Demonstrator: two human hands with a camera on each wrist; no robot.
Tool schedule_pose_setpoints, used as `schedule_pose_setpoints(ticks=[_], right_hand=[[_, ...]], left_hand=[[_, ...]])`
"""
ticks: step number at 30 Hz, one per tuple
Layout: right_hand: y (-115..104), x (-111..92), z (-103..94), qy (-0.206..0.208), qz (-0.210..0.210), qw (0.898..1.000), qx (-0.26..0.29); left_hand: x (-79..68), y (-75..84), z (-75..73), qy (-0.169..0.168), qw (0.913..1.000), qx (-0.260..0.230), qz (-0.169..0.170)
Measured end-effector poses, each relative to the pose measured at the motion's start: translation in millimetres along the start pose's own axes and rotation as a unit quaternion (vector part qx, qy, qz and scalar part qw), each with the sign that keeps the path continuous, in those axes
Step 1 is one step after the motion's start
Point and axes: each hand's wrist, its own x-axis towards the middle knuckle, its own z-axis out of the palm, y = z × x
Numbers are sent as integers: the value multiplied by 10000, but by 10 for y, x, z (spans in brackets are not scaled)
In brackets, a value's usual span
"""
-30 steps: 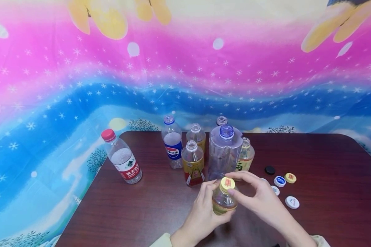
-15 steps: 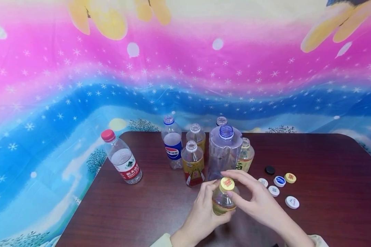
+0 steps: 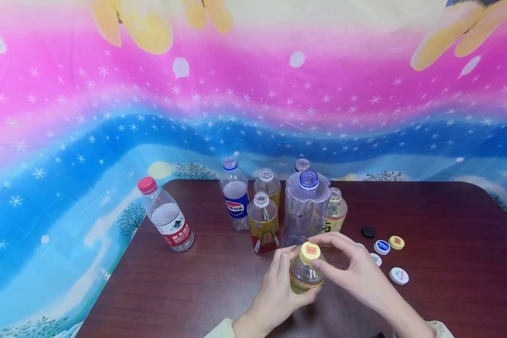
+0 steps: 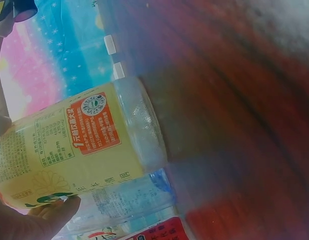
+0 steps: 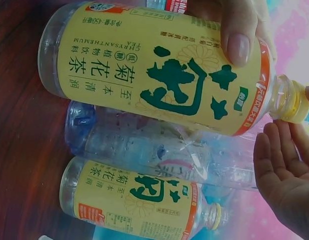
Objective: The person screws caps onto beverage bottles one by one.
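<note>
My left hand (image 3: 274, 291) grips a chrysanthemum tea bottle (image 5: 144, 70) round its body, thumb on the near side. The bottle is clear plastic with a yellow label, and stands about upright in the head view. A yellow bottle cap (image 3: 310, 252) with red print sits on its neck. My right hand (image 3: 359, 277) pinches this cap between thumb and forefinger; its other fingers lie loosely bent beside the neck in the right wrist view. In the left wrist view the bottle's label (image 4: 49, 150) fills the left side, with part of my left hand (image 4: 49, 217) below it.
Behind my hands stand several uncapped bottles, among them a large purplish bottle (image 3: 306, 211), a cola bottle (image 3: 235, 202) and a red-and-gold-labelled bottle (image 3: 264, 230). A red-capped water bottle (image 3: 169, 220) stands left. Loose caps, including a black cap (image 3: 368, 232), lie right on the dark table (image 3: 173, 291).
My right hand has swung slightly left, then back right at the cap, covering and uncovering a white cap behind it. The print on the yellow cap has turned a little. My left hand stays put.
</note>
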Motion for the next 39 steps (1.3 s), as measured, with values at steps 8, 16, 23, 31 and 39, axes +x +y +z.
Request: schedule_pose_setpoints(ticks=[8, 16, 23, 31, 39], right_hand=[[21, 8, 73, 128, -38, 9998, 153], [25, -15, 62, -112, -700, 9967, -408], [16, -19, 29, -50, -470, 9983, -352], [24, 8, 46, 134, -167, 9997, -91], [9, 22, 71, -15, 321, 9994, 135]], left_hand=[[-2, 5, 0, -38, 10000, -17, -58], [-6, 0, -3, -20, 10000, -9, -2], [-5, -5, 1, 53, 10000, -27, 71], [0, 2, 6, 73, 10000, -35, 41], [-6, 9, 3, 36, 10000, -6, -35]])
